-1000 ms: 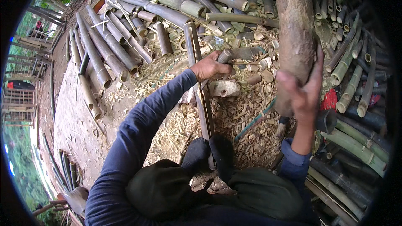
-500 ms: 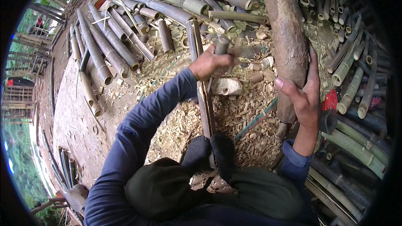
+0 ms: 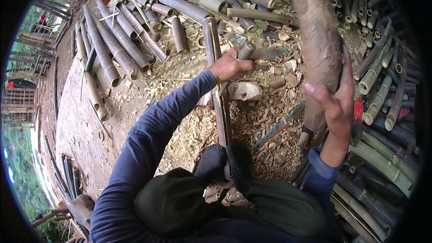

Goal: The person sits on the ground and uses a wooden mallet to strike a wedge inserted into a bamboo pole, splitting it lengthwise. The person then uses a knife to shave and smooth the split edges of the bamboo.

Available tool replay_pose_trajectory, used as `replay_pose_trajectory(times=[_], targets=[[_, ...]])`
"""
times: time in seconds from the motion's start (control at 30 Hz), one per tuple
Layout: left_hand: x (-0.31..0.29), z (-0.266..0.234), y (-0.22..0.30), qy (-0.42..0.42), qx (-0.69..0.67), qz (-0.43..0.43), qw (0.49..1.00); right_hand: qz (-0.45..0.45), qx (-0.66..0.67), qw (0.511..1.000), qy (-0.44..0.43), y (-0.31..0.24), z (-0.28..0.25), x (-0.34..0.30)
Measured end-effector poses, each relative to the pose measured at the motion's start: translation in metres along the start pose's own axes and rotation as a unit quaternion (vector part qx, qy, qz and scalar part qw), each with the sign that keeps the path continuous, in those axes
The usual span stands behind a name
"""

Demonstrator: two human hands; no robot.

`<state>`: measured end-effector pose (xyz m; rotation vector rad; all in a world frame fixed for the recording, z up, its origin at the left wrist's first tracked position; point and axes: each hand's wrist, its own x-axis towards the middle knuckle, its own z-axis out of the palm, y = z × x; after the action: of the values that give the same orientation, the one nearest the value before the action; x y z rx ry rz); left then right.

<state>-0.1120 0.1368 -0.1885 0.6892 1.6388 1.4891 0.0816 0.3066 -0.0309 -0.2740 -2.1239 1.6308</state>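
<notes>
Observed a thick, brown, rough-surfaced wooden club [image 3: 317,36] raised in the grasp of the right hand [image 3: 335,110], to the right of a dark brown, lengthwise-split bamboo piece [image 3: 220,112] set between two black-covered feet [image 3: 211,159]. Noted the left hand [image 3: 228,67] clenched around a short, grey-brown cylindrical handle [image 3: 246,50]. Recorded hollow, open-ended brown bamboo tubes [image 3: 102,49], left of pale wood chips [image 3: 243,119].

The person wears a navy-blue long-sleeved shirt [image 3: 225,233]. Its left sleeve [image 3: 150,139] is soft and close-fitting, crossed by many small wrinkles, and runs down to the wrist. The right sleeve [image 3: 317,171] ends higher, on the forearm, in a loose, slightly lighter blue cuff [image 3: 325,156]. The left hand [image 3: 230,66] and right hand [image 3: 334,103] are bare. Roomy, very dark green trousers [image 3: 283,207] round out over the knees, and plain black socks [image 3: 211,163] cover the feet.
</notes>
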Motion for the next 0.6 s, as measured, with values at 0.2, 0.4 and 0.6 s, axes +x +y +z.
replay_pose_trajectory(times=[0.2, 0.4, 0.6], targets=[[-0.003, 0.005, -0.013, -0.043, 0.078, 0.117, 0.989, -0.108, -0.069, 0.992, -0.003, 0.002, 0.005, 0.03], [-0.009, 0.007, -0.035, 0.032, -0.068, 0.081, 0.994, 0.006, -0.139, 0.958, -0.252, 0.02, 0.033, 0.041], [-0.006, -0.01, -0.036, -0.064, 0.018, 0.007, 0.998, -0.126, -0.041, 0.989, -0.069, 0.004, 0.028, 0.034]])
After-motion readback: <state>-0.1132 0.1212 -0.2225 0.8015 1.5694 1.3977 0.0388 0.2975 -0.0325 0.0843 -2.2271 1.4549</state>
